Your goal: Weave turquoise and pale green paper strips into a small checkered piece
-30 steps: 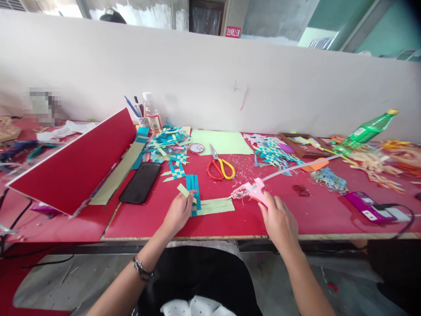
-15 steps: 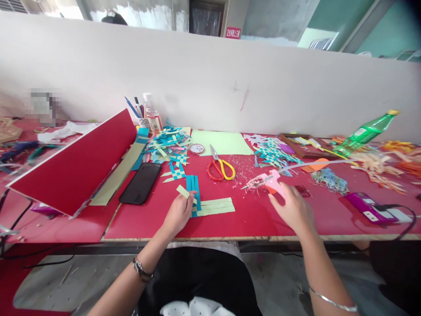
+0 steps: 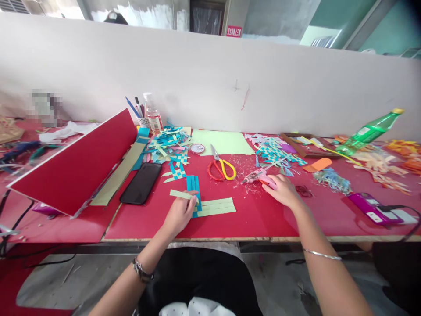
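My left hand [image 3: 180,213] is closed on a small weave of blue paper strips [image 3: 194,184] and pale green paper strips [image 3: 219,206] at the front of the table. A loose-ended pale green strip [image 3: 179,194] sticks out to the left above its fingers. My right hand [image 3: 283,191] is wrapped round the handle of a pink hot glue gun [image 3: 258,175], whose nozzle points left among paper scraps. Between and behind the hands lie scissors [image 3: 221,169] with one red and one yellow handle.
A black phone [image 3: 140,183] and a standing red board [image 3: 85,162] are to the left. Woven paper pieces [image 3: 169,142] are heaped behind. At the right are a tilted green bottle [image 3: 370,131], a purple power strip [image 3: 371,208] with a cable, and an orange paper piece [image 3: 318,165].
My right hand has moved left and closed further round the glue gun, which has shifted and turned. The pale strip above my left hand now lies flatter, pointing left.
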Demonstrator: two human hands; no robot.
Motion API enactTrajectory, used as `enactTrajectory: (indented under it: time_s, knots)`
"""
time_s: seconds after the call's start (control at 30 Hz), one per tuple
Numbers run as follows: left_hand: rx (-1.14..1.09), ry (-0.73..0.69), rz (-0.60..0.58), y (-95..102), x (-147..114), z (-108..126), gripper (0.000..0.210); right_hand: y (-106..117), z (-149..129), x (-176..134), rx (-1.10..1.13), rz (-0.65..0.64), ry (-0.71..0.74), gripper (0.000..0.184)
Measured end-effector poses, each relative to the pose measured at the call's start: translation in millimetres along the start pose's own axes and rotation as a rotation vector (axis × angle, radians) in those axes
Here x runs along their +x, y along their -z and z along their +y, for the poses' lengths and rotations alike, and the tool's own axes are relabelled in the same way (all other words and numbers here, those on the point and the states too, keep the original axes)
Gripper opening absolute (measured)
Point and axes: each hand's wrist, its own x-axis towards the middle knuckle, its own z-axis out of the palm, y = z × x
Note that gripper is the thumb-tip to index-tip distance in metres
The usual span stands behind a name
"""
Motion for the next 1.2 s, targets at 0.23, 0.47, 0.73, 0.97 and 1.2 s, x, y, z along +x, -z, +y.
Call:
enactTrajectory:
  time_s: [0.23, 0.47, 0.73, 0.97, 1.2]
  knots:
    - [-0.003, -0.051, -0.018, -1.2, -3.0, -0.4, 0.009, 22.2, -70.6, -30.5, 0.260, 0.427, 0.073, 0.025]
    - [0.232, -0.180, -0.046, 2.9, -10.4, -8.3, 0.018, 17.7, -163.9, -79.9, 0.151, 0.205, 0.348, 0.030]
    - [0.329, -0.224, -0.074, 0.3, -10.2, -11.8, 0.020, 8.2, -194.3, -82.9, 0.090, -0.012, 0.387, 0.044]
    - [0.348, -0.228, -0.060, 1.1, -10.4, -8.8, 0.021, 7.0, -193.2, -83.6, 0.070, -0.006, 0.347, 0.043]
    - [0.365, -0.236, -0.060, 0.9, -10.8, -8.8, 0.020, 5.3, -189.4, -83.1, 0.055, 0.022, 0.310, 0.041]
